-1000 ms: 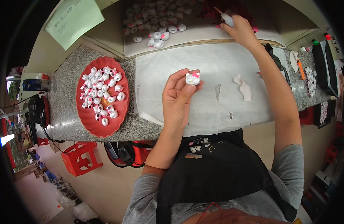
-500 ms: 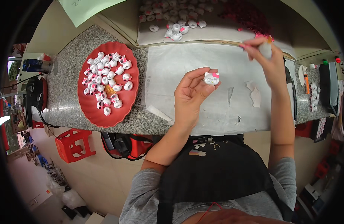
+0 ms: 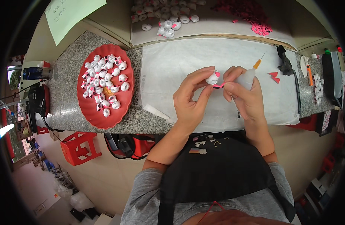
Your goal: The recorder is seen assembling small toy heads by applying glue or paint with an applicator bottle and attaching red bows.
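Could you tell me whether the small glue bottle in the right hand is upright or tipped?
Tipped. The glue bottle leans in the right hand, its orange nozzle pointing up and to the right, away from the small white figure.

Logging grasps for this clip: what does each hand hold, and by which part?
Left hand pinches a small white-and-pink figure by its sides at the fingertips. Right hand wraps the body of a clear squeeze bottle, orange nozzle free.

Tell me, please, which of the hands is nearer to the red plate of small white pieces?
Left. The left hand is over the white sheet just right of the red plate; the right hand lies farther right.
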A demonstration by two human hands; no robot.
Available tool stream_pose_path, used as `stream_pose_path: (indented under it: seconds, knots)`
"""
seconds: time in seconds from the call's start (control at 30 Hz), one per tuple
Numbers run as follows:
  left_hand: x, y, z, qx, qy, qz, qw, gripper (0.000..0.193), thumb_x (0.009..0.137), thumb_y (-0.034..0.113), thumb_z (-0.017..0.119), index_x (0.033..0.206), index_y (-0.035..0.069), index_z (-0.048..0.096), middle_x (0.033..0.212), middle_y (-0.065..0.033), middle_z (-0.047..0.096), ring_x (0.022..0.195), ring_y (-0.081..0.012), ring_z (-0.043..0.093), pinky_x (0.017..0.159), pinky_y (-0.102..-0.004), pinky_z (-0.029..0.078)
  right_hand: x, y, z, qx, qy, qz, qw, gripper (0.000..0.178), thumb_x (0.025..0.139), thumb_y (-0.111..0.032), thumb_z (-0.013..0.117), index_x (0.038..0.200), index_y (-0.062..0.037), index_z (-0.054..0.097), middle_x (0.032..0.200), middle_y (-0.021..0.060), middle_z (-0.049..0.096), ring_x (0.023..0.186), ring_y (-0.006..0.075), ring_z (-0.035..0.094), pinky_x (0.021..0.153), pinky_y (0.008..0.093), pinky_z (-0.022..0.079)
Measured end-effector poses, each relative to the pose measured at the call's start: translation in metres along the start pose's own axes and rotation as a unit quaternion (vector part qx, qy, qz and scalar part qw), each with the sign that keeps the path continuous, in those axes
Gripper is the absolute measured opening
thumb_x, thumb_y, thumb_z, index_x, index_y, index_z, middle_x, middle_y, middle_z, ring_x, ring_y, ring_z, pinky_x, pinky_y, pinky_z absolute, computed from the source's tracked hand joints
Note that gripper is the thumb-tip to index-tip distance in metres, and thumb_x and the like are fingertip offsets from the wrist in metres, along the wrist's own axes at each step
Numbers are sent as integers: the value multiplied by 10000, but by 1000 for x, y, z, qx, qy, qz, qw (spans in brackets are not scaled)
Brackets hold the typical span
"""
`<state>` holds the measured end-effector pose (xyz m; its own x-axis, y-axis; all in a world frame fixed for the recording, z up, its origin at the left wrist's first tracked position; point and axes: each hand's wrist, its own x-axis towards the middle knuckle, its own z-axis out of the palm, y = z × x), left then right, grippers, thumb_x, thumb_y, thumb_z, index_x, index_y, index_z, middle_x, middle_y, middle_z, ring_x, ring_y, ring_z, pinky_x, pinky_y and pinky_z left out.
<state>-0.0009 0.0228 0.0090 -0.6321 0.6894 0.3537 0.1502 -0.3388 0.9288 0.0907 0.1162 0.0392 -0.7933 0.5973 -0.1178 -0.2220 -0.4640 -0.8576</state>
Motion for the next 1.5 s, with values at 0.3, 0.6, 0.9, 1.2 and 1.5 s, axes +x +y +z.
stream_pose_path:
  seconds: [0.3,0.6,0.9,1.2,1.5]
  knots:
    - [-2,5,-3,-59,-22,-27,998,253,699,-46,545,937,-17,467,1011,-194,490,845,-147,518,677,-210,423,-1,9,1,23,17,-10,1000,115,663,-9,560,721,-11,462,752,67,432,505,78,381,424,199,325]
    - [2,12,-4,-221,-14,-119,968,235,706,-59,524,936,-38,481,978,-144,511,914,-181,497,812,-274,391,-3,7,3,-45,-46,-47,997,318,631,2,612,927,12,497,674,29,472,547,72,420,435,164,339]
    - [-2,7,-8,-193,-82,-101,973,227,695,-44,548,916,-30,498,950,-140,527,906,-185,503,801,-283,392,-4,8,-9,-90,-63,-60,992,258,611,42,599,849,32,500,779,112,538,539,95,472,437,199,361]
    - [-2,4,-8,-158,-92,-69,981,218,690,18,585,882,-29,494,930,-168,534,848,-190,530,736,-279,430,-7,7,-11,-80,-64,-48,994,259,599,31,623,825,19,499,806,118,541,543,103,479,430,205,359]
    - [-3,4,-10,-132,-95,-55,985,198,691,20,585,867,-18,503,926,-170,538,826,-180,535,718,-272,435,-6,10,-13,-74,-77,-56,993,256,599,26,629,818,15,497,845,138,550,550,107,486,426,206,359]
